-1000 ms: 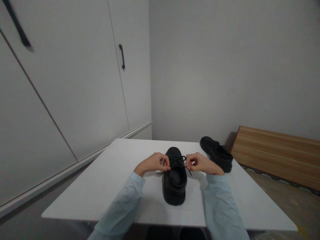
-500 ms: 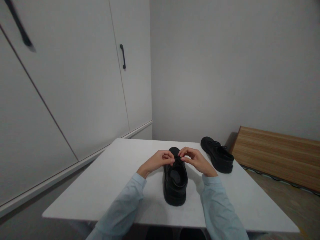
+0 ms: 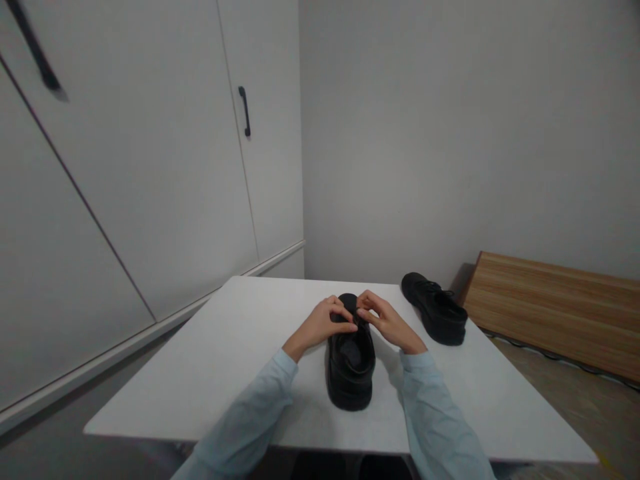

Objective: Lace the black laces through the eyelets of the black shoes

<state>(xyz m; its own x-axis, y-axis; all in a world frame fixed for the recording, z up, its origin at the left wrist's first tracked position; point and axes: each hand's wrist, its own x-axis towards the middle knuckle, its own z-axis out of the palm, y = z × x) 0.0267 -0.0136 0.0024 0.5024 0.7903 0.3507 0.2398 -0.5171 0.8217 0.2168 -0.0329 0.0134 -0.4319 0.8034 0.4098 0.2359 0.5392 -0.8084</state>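
A black lace-up shoe [image 3: 350,388] stands upright on the white table [image 3: 210,380], its heel towards me and its toe pointing away. Over its lacing my left hand [image 3: 321,327] comes in from the left, thumb and fingers closed in a pinch on the dark shoelace [image 3: 357,321]. My right hand [image 3: 391,325] reaches from the other side and pinches the lace too, close to the left fingertips. Dark lace against dark leather makes the exact loops hard to see.
A second black shoe [image 3: 440,317], its laces showing, rests near the table's far right corner. Beyond it a wood-grain board [image 3: 555,307] leans by the grey wall. White cabinet doors [image 3: 150,167] with dark handles line the left side.
My left hand has shifted slightly to the right, its thumb now further across the lacing. My right hand has moved a little left and away from me. Both shoes stay in place.
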